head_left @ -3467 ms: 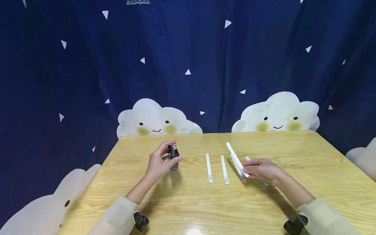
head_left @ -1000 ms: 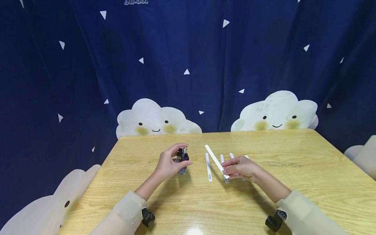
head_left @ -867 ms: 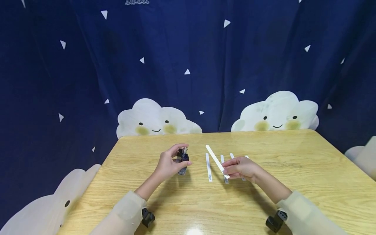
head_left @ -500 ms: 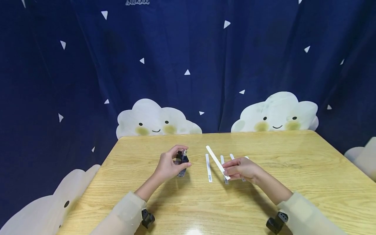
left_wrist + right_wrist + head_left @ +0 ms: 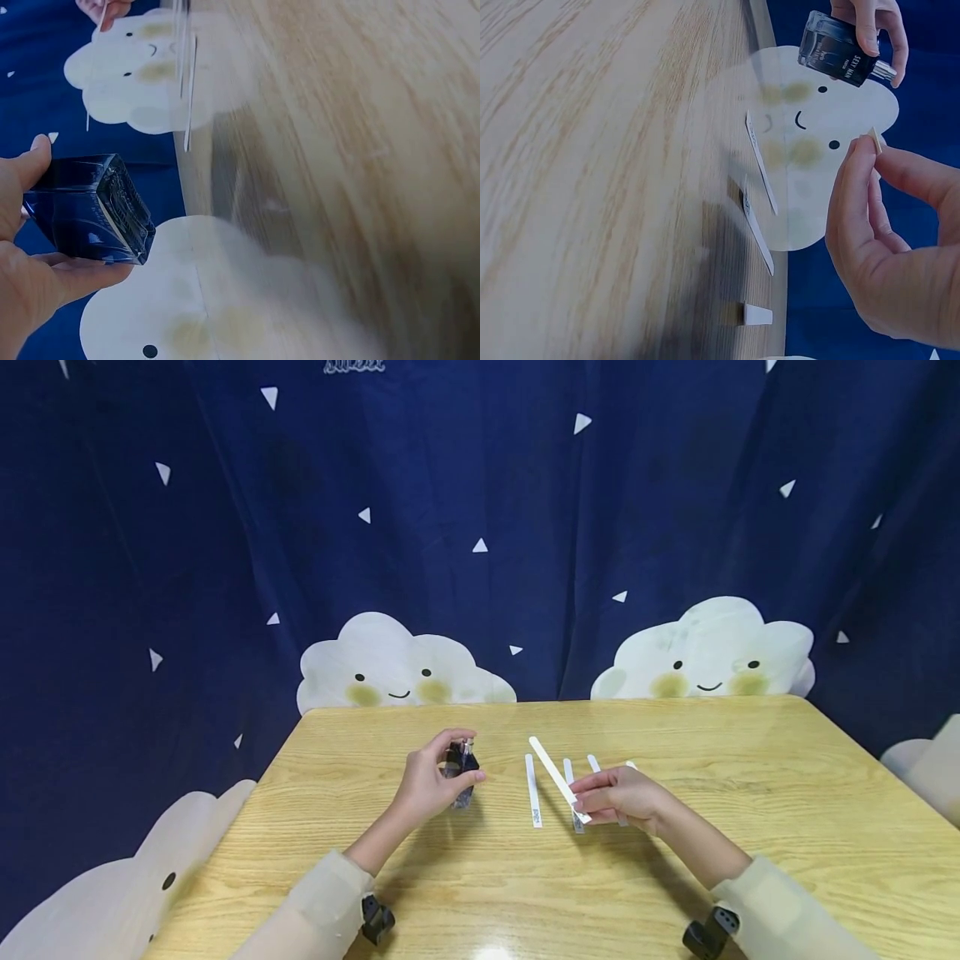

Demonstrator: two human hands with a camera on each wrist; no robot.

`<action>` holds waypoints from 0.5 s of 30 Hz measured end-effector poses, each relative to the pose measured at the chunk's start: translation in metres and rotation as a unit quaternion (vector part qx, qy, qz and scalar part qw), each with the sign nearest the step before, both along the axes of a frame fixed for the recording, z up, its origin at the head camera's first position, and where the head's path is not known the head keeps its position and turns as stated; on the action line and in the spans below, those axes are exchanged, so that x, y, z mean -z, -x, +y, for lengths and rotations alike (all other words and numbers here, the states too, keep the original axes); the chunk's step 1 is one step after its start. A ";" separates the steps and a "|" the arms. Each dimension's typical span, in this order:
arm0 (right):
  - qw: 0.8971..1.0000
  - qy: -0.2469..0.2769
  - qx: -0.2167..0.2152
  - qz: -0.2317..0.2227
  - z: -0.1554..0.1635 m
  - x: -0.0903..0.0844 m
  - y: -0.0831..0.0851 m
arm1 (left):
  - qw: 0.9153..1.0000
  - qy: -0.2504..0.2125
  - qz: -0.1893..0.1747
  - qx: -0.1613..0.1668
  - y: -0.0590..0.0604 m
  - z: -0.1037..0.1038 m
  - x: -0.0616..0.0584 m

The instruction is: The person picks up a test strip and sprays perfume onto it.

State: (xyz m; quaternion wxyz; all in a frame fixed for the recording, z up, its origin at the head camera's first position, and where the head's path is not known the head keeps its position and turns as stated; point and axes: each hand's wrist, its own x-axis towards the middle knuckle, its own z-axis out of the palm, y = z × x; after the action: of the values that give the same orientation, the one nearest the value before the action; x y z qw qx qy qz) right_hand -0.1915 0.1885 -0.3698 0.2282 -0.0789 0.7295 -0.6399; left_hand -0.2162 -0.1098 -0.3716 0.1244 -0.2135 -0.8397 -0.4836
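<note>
In the head view, my left hand (image 5: pixel 423 783) holds a dark blue glass perfume bottle (image 5: pixel 466 762) upright above the table, a finger over its silver sprayer. Printed lettering shows on the bottle (image 5: pixel 832 51) in the right wrist view. My right hand (image 5: pixel 628 797) pinches a white paper test strip (image 5: pixel 551 766) by its printed end. That strip slants up and leftward, its rounded tip apart from the bottle. Several more strips lie in a row below; the nearest to the bottle is a bare-lying strip (image 5: pixel 532 785), and others are partly hidden by my right hand.
A light wooden table (image 5: pixel 495 885) spans the space under both hands. Behind it hangs a dark blue curtain (image 5: pixel 420 552) with white triangles and smiling clouds. Each sleeve carries a small black wrist camera (image 5: pixel 377 918).
Since the oldest frame, the left hand has carried the perfume bottle rightward and the right hand has brought its test strip leftward. Over the last second both hands have hardly moved.
</note>
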 end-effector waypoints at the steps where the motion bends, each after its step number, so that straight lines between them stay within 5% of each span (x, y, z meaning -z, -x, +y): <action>1: 1.000 0.000 0.000 0.001 0.000 0.000 0.000 | 1.000 -0.003 0.004 0.000 0.000 0.000 0.000; 15: 1.000 -0.008 0.007 -0.004 0.008 0.002 0.001 | 1.000 -0.015 0.008 0.024 0.002 -0.007 0.003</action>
State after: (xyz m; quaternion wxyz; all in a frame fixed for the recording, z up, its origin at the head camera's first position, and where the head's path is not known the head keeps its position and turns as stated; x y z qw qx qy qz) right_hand -0.1926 0.1963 -0.3717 0.2270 -0.0693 0.7345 -0.6357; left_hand -0.2180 -0.1165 -0.3744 0.1225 -0.2349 -0.8262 -0.4972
